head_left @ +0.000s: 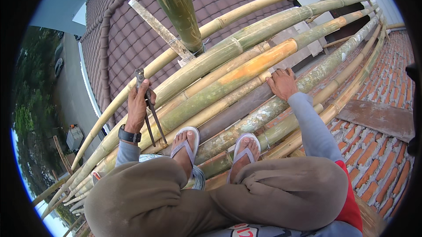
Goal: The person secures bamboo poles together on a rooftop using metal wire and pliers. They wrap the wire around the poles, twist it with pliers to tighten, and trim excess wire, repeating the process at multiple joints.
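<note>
Head view: long bamboo poles (pixel 198 71) run between the two grips and well past the right grip (pixel 282 83). They are probably stiff and weighty along their length, awkward to swing, and the smooth rind could slip under a palm; a full wrap close to a node ring should hold best. A thick upright pole (pixel 178 12) rises beyond and between both grips. At the right grip lies the dark pole (pixel 237 107), with fingers bent over it; whether they squeeze or merely rest, I cannot tell. Smallest are the pincers (pixel 155 114), in the left grip (pixel 138 105), which is wrapped round them just below their head, the two handles slanting down from it and standing slightly apart. Likely dense, rigid metal, hard to damage but narrow and perhaps slick; taking hold lower, nearer the handle ends, would give more leverage than that high hold.
</note>
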{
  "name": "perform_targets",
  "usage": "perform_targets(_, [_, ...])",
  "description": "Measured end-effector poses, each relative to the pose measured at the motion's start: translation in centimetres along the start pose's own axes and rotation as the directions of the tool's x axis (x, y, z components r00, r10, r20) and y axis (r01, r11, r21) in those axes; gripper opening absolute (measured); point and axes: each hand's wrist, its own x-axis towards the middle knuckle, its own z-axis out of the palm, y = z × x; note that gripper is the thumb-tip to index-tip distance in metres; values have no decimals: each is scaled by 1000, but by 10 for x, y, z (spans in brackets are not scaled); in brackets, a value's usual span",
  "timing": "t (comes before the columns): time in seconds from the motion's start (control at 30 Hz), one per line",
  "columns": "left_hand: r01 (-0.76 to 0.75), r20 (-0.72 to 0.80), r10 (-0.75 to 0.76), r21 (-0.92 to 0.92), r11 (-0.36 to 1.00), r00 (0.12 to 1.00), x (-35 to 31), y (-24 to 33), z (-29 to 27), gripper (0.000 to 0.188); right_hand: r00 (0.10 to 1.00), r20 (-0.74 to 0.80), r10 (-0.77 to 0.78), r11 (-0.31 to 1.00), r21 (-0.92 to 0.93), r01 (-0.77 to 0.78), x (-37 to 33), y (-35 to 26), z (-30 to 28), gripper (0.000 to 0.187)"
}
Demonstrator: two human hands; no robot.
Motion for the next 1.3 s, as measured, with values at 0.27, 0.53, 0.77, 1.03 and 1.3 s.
perform_targets(0.27, [30,-112,-13,149,988,994,-3,-19,-34,38,997,-72,22,998,62,-18,-8,1,27,50])
perform_targets(0.53, [96,-356,-43,133,986,934,-68,-28,-97,38,994,69,89,984,152,-98,14,9,13,57])
perform_targets(0.77, [327,-359,-164,462,824,919,-125,-84,-88,50,934,246,260,925,212,-314,29,13,28,63])
perform_targets(1.03, [306,-217,-218,587,749,951,-132,-124,-31,58,980,79,182,974,123,-191,10,27,58,57])
perform_targets(1.3, [230,-316,-91,435,871,944,-138,-52,-36,43,905,357,233,948,125,-293,36,43,35,63])
